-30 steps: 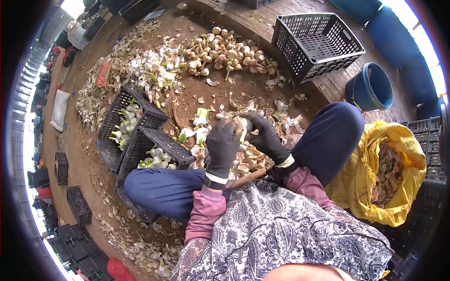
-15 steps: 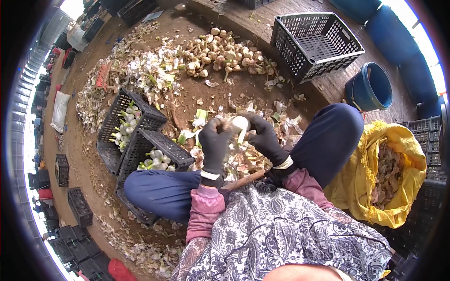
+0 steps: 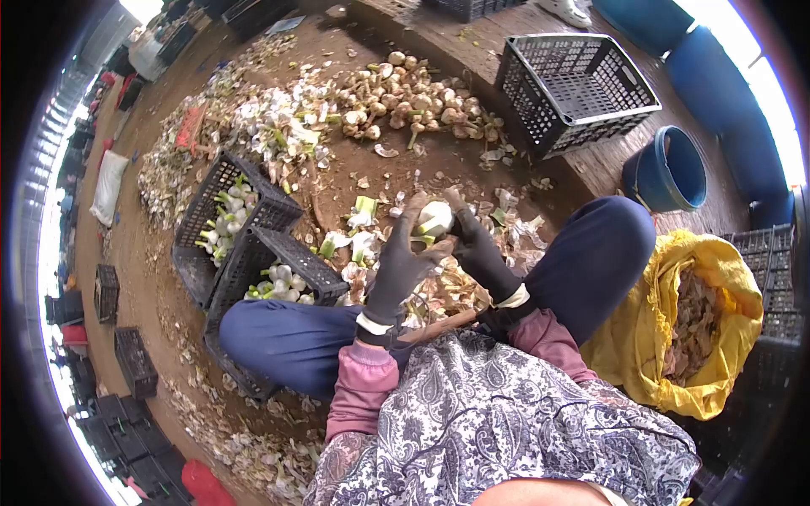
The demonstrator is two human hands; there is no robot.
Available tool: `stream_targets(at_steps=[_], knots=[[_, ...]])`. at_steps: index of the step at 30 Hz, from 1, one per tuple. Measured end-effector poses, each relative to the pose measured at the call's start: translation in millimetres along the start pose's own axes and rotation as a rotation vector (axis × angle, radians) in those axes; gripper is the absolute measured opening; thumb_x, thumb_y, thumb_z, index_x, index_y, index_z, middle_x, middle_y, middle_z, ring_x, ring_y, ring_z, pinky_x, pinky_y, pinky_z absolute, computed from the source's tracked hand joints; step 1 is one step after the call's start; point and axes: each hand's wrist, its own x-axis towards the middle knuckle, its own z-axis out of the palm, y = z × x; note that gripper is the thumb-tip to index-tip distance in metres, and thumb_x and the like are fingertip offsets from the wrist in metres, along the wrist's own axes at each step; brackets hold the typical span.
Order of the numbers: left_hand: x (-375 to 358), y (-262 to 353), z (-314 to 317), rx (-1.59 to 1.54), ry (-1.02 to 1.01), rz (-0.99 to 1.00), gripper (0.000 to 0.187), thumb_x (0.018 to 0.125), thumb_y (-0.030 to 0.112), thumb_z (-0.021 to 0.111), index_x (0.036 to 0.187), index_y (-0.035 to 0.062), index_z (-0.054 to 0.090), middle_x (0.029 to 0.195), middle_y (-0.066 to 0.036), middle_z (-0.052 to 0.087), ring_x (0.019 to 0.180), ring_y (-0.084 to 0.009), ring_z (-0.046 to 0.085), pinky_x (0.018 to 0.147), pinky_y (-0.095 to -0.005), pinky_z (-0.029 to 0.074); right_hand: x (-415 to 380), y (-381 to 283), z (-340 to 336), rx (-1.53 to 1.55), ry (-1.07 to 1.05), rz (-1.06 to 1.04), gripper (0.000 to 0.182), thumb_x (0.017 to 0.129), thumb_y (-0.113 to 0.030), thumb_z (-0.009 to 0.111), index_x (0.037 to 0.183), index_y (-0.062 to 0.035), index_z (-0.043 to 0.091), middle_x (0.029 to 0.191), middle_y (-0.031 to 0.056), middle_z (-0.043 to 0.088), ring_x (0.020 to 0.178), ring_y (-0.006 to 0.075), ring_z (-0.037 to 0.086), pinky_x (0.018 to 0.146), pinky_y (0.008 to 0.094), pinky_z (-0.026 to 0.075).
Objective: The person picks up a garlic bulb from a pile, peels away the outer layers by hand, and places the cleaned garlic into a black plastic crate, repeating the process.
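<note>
A white garlic bulb [image 3: 434, 218] with a short green stem is between my two gloved hands, above a litter of peeled skins [image 3: 443, 282]. My right hand [image 3: 477, 244] grips the bulb from its right side. My left hand [image 3: 403, 257] has its thumb and fingers spread apart at the bulb's left, with the fingertips near it. Both hands wear dark gloves with light-brown fingertips. Beyond them a pile of unpeeled garlic [image 3: 413, 101] lies on the soil. Peeled bulbs [image 3: 228, 221] fill part of a tilted black crate [image 3: 196, 253] at the left.
A second black crate [image 3: 316, 266] with bulbs stands beside my knee. On the wooden platform [image 3: 599, 169] are a black crate [image 3: 553, 118] and a blue bucket [image 3: 637, 181]. A yellow sack [image 3: 624, 337] of dry skins is at my right. A light shoe [image 3: 567, 12] shows at the top.
My left hand has opened from a closed grip beside the bulb, its fingers now spread. The bulb's green stem has turned from pointing down to facing up toward the camera.
</note>
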Motion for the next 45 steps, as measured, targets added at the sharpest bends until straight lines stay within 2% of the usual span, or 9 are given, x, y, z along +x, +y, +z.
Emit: stream_targets(at_steps=[3,7,16,22,25,31,33,38,45], knots=[[-2.0,-19.5,-5.8,-0.164,0.203,-0.324,0.05,0.096,0.019,0.066,0.139,0.0013,0.049,0.137,-0.011,0.056,0.117,-0.0163,0.058,0.099,-0.0302,0.049,0.4,1.1,0.3,-0.003,-0.029,0.022,0.057,0.094,0.001,0.052,0.149,-0.0061,0.038,0.115,0.0051,0.061,0.093,0.0117,0.059,0.081,0.0262,0.051],[-4.5,-38.8,-10.6,-0.7,0.234,-0.115,0.038,0.1,0.023,0.056,0.133,0.0039,0.055,0.1,-0.001,0.067,0.082,-0.0117,0.065,0.071,-0.0293,0.055,2.3,-10.0,-7.4,0.146,0.156,0.073,0.043,0.094,-0.011,0.056,0.136,-0.0035,0.056,0.095,0.0021,0.064,0.076,0.0109,0.059,0.07,0.0268,0.052],[-16.0,-31.1,-28.3,-0.601,0.256,0.005,0.033,0.101,0.023,0.056,0.13,0.0055,0.057,0.104,-0.002,0.066,0.083,-0.0087,0.064,0.067,-0.0255,0.056,2.0,19.9,-17.4,0.057,0.28,0.107,0.028,0.094,-0.014,0.063,0.119,-0.0016,0.063,0.087,0.0033,0.065,0.067,0.0109,0.059,0.062,0.0266,0.051],[-19.4,-11.7,-97.1,-1.206,0.891,0.557,0.037,0.097,0.031,0.063,0.122,0.0041,0.058,0.11,-0.011,0.069,0.094,-0.0222,0.069,0.076,-0.031,0.061,-1.9,27.8,-17.7,-0.018,0.239,0.12,0.023,0.094,-0.012,0.063,0.115,-0.0023,0.064,0.086,0.0024,0.065,0.068,0.0104,0.059,0.062,0.028,0.052],[-30.2,5.9,-94.1,-1.397,1.166,0.413,0.036,0.102,0.036,0.056,0.122,0.0072,0.058,0.104,-0.007,0.07,0.09,-0.0183,0.07,0.08,-0.035,0.061,-0.7,34.2,-16.8,-0.055,0.29,0.181,0.022,0.094,-0.011,0.063,0.114,-0.0022,0.065,0.083,0.0021,0.064,0.067,0.0106,0.059,0.063,0.0277,0.053],[-36.4,-58.8,-27.6,-0.38,0.302,-0.06,0.019,0.099,0.022,0.056,0.108,0.0077,0.064,0.103,-0.009,0.069,0.084,-0.0203,0.069,0.074,-0.0327,0.056,-3.3,49.5,-18.7,-0.098,0.27,0.196,0.021,0.093,-0.007,0.06,0.112,-0.0031,0.068,0.086,0.0014,0.065,0.069,0.011,0.062,0.061,0.0281,0.055],[-23.3,-125.8,-0.3,0.686,0.23,0.641,0.022,0.093,0.023,0.057,0.104,0.0063,0.066,0.098,-0.014,0.07,0.082,-0.0289,0.069,0.073,-0.0398,0.054,-6.0,42.2,-12.9,-0.153,0.378,0.176,0.022,0.092,-0.003,0.06,0.112,-0.0035,0.068,0.086,0.0016,0.065,0.071,0.0114,0.062,0.061,0.0279,0.056],[-28.9,-152.7,42.4,0.514,-0.037,-0.036,0.03,0.087,0.031,0.054,0.097,0.0076,0.071,0.094,-0.021,0.069,0.092,-0.039,0.066,0.083,-0.0515,0.052,-8.8,20.8,-13.9,-0.235,0.453,-0.053,0.021,0.093,0.002,0.056,0.111,-0.0027,0.067,0.086,0.0009,0.064,0.068,0.0078,0.058,0.06,0.0248,0.052],[-38.6,-173.5,70.7,0.725,-0.672,-0.016,0.033,0.078,0.032,0.062,0.093,0.0061,0.077,0.102,-0.021,0.072,0.095,-0.037,0.071,0.087,-0.0458,0.055,-9.1,-21.2,18.6,-0.936,0.415,-0.375,0.033,0.082,0.0,0.066,0.115,-0.0027,0.066,0.106,0.0077,0.065,0.103,0.0217,0.062,0.091,0.0311,0.05]])
